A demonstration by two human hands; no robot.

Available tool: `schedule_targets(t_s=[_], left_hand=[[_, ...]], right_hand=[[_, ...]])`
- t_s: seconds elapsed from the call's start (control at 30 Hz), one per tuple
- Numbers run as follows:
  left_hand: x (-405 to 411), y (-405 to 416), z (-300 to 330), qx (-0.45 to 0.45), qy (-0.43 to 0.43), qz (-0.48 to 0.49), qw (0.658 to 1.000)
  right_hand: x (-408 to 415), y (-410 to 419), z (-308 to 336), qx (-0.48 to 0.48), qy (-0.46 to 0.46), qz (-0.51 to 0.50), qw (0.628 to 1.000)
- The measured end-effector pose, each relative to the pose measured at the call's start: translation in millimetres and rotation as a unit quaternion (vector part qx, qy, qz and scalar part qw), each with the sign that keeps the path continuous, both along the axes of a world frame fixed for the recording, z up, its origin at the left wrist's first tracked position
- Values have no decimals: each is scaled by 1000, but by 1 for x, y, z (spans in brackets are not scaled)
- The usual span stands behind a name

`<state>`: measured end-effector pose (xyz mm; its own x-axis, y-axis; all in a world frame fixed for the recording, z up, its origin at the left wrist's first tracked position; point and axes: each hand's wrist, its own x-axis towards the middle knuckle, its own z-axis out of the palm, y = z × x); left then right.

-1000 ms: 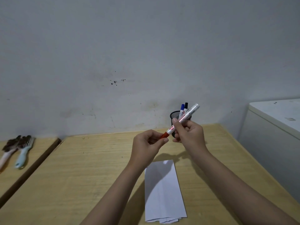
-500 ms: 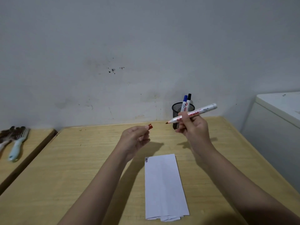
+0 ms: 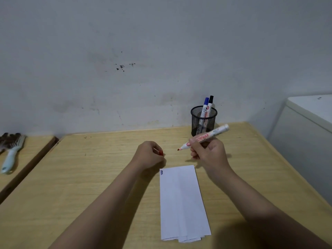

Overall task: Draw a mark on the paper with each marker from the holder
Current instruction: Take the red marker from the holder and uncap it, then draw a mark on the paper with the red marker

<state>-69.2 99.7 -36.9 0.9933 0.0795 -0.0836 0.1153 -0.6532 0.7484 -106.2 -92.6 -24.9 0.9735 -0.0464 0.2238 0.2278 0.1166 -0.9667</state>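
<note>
- Head view: your right hand (image 3: pixel 208 155) has its grip closed around an uncapped red marker (image 3: pixel 206 137), tip pointing left and raised above the wooden surface (image 3: pixel 89 177), just past the paper's far edge.
- Your left hand (image 3: pixel 150 155) pinches the red cap (image 3: pixel 161 152) beside it.
- The folded paper (image 3: pixel 181 203) lies flat near you; two short dark marks (image 3: pixel 161 172) sit at its far left corner.
- The mesh holder (image 3: pixel 203 121) at the wall holds a blue marker (image 3: pixel 205 106) and a black marker (image 3: pixel 210 105), both capped.
- Judgement: two marks look done; the red one is left, then recapping and returning it.
</note>
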Motion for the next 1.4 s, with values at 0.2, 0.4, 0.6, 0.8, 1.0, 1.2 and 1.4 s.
schedule_targets(t_s=[0.2,0.4,0.6,0.8,1.0,1.2,1.4], left_hand=[[-29,20,7,-67,-12,18,998],[-70,23,1,13,-28,-79,996],[-72,23,0,110,-36,-94,989],[-70,25,1,125,-32,-100,987],[-67,27,-1,129,-24,-94,987],[-65,27,-4,136,-23,-96,986],[-65,27,-3,136,-27,-96,986]], right_hand=[[-4,21,-6,-20,70,37,997],[-10,34,-20,-36,117,68,990],[-14,37,-34,-92,115,36,988],[-15,38,-42,-166,90,31,982],[-17,40,-44,-176,80,30,981],[-19,39,-42,-197,73,28,977],[-17,37,-44,-180,83,30,980]])
